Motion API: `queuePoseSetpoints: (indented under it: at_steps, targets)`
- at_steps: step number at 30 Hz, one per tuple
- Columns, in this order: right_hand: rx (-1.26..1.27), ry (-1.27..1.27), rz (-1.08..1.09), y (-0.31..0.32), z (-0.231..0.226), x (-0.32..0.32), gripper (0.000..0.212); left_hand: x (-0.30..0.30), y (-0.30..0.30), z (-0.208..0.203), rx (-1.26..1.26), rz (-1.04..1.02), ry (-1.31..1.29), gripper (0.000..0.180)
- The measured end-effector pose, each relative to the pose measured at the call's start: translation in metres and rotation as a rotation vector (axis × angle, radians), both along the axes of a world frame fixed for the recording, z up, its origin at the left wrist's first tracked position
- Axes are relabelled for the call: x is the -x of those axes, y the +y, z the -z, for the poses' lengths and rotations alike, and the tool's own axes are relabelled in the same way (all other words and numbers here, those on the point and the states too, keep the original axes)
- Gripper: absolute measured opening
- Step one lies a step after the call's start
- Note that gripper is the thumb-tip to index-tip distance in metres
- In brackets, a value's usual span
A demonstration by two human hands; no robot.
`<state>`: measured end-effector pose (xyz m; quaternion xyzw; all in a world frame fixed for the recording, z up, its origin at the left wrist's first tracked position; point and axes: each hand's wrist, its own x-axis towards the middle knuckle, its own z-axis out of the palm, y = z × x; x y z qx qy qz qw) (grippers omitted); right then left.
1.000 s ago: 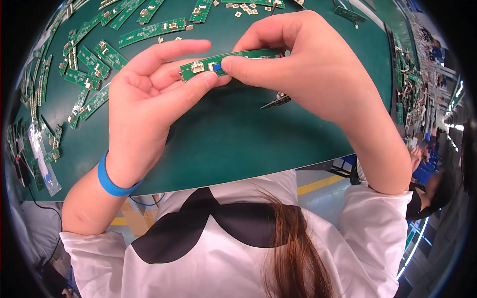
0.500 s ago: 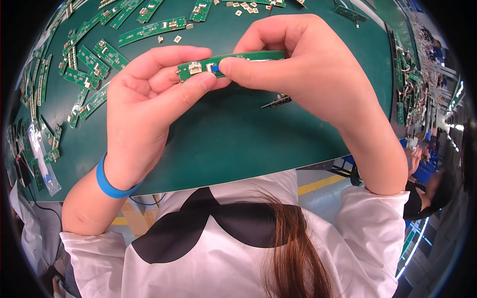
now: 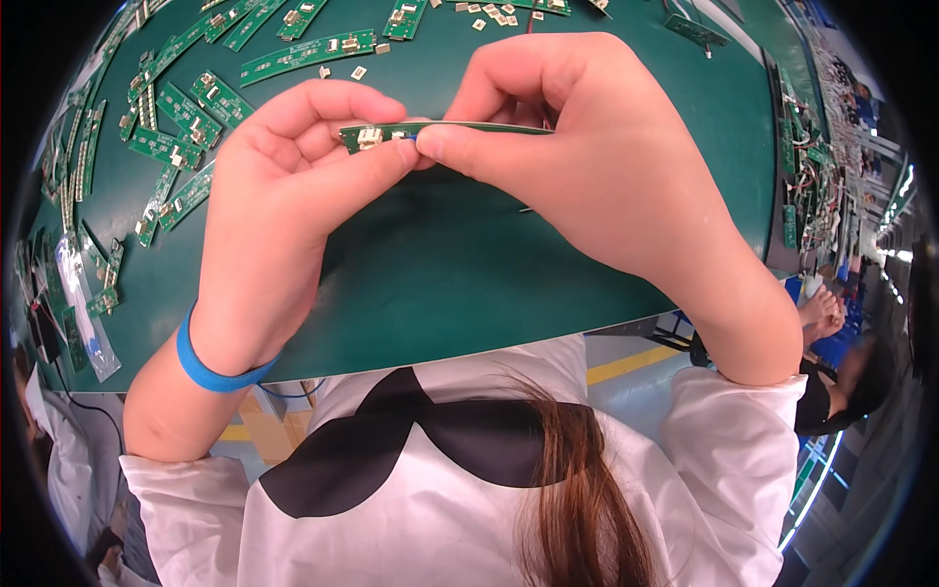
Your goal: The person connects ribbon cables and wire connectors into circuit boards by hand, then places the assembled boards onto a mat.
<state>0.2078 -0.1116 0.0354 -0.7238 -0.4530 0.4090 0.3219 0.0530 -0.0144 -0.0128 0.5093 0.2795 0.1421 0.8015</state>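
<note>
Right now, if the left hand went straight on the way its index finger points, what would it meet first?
Probably the right hand, across a small gap from the index fingertip of the left hand. Both hold the green circuit board; depth is hard to judge from this view.

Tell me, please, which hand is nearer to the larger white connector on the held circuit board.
Left. The left hand grips the green circuit board close beside the white connector; the right hand pinches that board farther to the right.
</note>
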Motion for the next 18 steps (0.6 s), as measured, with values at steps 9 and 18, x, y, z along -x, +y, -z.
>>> queuePoseSetpoints:
  at_steps: [9,18]
  targets:
    - [0.025,0.304,0.056,-0.001,-0.007,-0.019,0.011,-0.002,0.000,-0.011,-0.035,0.034,-0.187,0.045]
    - [-0.039,0.474,0.043,-0.009,0.000,-0.021,0.011,0.001,0.005,0.000,-0.180,0.125,-0.318,0.043]
